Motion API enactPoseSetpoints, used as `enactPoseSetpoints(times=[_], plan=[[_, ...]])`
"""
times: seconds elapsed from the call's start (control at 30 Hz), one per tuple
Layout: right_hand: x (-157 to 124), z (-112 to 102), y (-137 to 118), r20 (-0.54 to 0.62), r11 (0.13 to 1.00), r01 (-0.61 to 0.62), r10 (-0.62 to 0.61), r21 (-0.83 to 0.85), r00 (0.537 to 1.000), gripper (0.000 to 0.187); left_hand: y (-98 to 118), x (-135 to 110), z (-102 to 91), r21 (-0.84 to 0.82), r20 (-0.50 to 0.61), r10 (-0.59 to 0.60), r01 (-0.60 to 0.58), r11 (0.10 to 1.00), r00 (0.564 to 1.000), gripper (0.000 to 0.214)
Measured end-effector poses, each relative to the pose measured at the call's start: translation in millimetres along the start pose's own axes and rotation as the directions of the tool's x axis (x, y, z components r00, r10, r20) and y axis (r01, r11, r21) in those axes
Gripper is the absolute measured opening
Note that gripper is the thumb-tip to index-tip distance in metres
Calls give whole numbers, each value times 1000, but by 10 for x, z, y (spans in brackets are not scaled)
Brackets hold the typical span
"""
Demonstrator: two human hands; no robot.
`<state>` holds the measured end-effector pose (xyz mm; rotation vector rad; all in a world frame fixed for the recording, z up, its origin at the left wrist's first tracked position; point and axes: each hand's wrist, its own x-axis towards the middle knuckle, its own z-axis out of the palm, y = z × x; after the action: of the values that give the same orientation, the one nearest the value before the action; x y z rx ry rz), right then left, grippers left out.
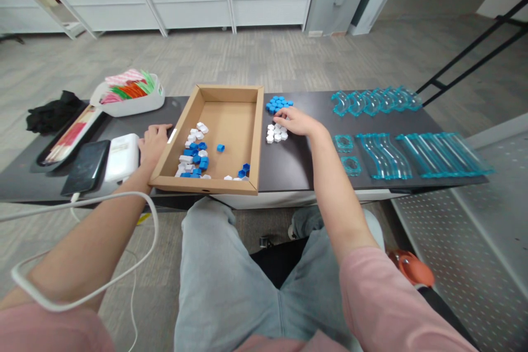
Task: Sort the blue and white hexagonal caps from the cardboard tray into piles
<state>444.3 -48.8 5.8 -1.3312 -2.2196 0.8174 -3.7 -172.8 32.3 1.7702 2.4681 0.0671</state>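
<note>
Right hand [297,121] flat on the dark table [297,159], fingers loosely spread, tips on the white hex pieces [276,133]; blue hex cluster [279,104] sits just beyond. Left hand [154,143] rests palm-down against the cardboard tray [252,137] left wall, fingers curled, gripping nothing visible. Tray holds mixed blue and white pieces [193,157]. Clear teal track segments [381,154] well right.
</note>
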Motion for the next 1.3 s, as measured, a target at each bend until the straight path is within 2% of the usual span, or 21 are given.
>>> enactPoseSetpoints(times=[0.1, 0.23, 0.4, 0.53, 0.67, 0.77, 0.87, 0.97, 1.07, 1.13, 1.2, 1.3], plan=[[-35, 6, -77, 68, 1000, 12, -14, 27, 998, 20, -4, 4, 3, -3, 0, 4, -4, 1000, 1000, 63], [-76, 14, -166, 137, 994, -37, 23, 100, 990, 22, -8, 3, -4, -7, 5, 5, -5, 1000, 1000, 64], [-52, -17, -158, 24, 999, 44, -45, 15, 999, 22, 2, -5, -5, -15, 5, -1, 1, 1000, 1000, 64], [-24, 18, -197, -61, 990, 136, -137, -24, 989, 22, 7, -4, 17, -14, -7, -5, 5, 1000, 1000, 65], [-73, 118, -398, -171, 963, 263, -270, -62, 948, 24, -9, 8, 38, -42, -19, 5, -6, 999, 1000, 63], [-137, 203, -657, -192, 933, 352, -361, -78, 913, 28, -19, 9, 37, -63, -14, 7, -7, 998, 1000, 63], [-139, 313, -983, -114, 891, 451, -455, -59, 883, 30, -18, 1, 27, -76, -9, 11, -12, 997, 1000, 64], [-46, 487, -1320, 106, 834, 549, -542, -60, 834, 23, -12, -5, 21, -85, -11, 19, -20, 996, 1000, 63], [74, 718, -1577, 334, 810, 571, -506, -135, 795, 15, -12, -6, 24, -83, -23, 22, -24, 996, 999, 62], [127, 860, -1671, 432, 806, 559, -442, -193, 786, 11, -18, -2, 30, -76, -19, 17, -18, 997, 1000, 61], [152, 946, -1703, 471, 803, 563, -426, -196, 772, 17, -28, 6, 37, -68, -7, 14, -14, 998, 1000, 61], [175, 913, -1656, 387, 809, 584, -516, -75, 764, 21, -44, 21, 52, -56, -11, 16, -17, 998, 1000, 62]])
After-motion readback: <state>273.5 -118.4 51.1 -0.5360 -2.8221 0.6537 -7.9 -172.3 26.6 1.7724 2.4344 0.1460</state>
